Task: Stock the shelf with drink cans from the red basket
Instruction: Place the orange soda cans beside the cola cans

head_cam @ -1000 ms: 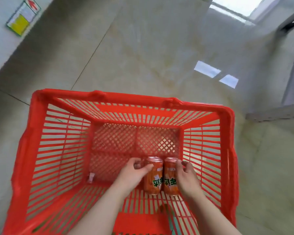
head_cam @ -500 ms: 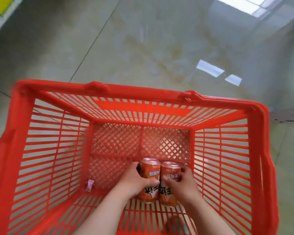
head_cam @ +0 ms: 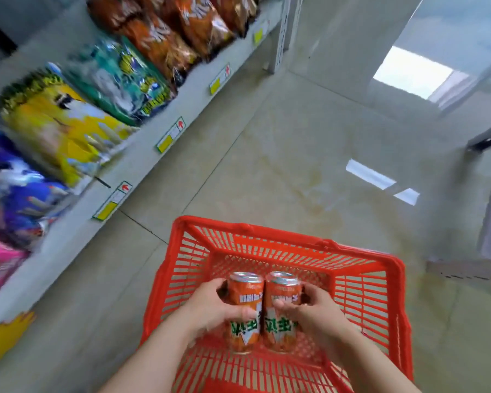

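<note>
While the red basket (head_cam: 289, 242) sits on the tiled floor (head_cam: 295, 137), both orange cans are held upright just above it, touching side by side. The left hand (head_cam: 210, 307) wraps the left can (head_cam: 245, 296), the right hand (head_cam: 315, 313) wraps the right can (head_cam: 284, 293). Snack bags (head_cam: 63, 123) line the shelf (head_cam: 142, 163) on the left, pretty blurry.

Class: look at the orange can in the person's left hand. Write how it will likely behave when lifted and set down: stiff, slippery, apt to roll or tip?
The can is probably stiff: the left hand wraps it without visible denting. Its smooth printed wall may be slippery. Tall and round, it would likely roll if laid sideways.
</note>
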Demonstrator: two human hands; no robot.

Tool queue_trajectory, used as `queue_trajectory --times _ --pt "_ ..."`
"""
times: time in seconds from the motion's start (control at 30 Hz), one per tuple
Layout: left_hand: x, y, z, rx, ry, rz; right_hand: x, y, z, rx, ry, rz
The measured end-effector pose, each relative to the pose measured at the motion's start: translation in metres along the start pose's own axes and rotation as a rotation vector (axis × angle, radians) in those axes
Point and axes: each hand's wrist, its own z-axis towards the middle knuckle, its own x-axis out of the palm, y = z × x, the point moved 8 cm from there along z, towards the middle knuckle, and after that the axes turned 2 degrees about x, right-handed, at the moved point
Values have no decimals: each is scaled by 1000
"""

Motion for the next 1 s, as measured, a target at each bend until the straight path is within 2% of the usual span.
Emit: queue_trajectory --times 0.27,0.5,0.73,1.0 --pt "-77 -106 -148 120 -82 -147 49 143 -104 -173 153 -157" --pt "-154 -171 -304 285 -248 -243 122 261 -225 -344 326 -260" --pt "-209 -174 -464 422 -435 -361 216 327 -356 -493 533 -465" --pt "-283 -123 -623 519 -738 -412 349 347 -479 -673 682 -632"
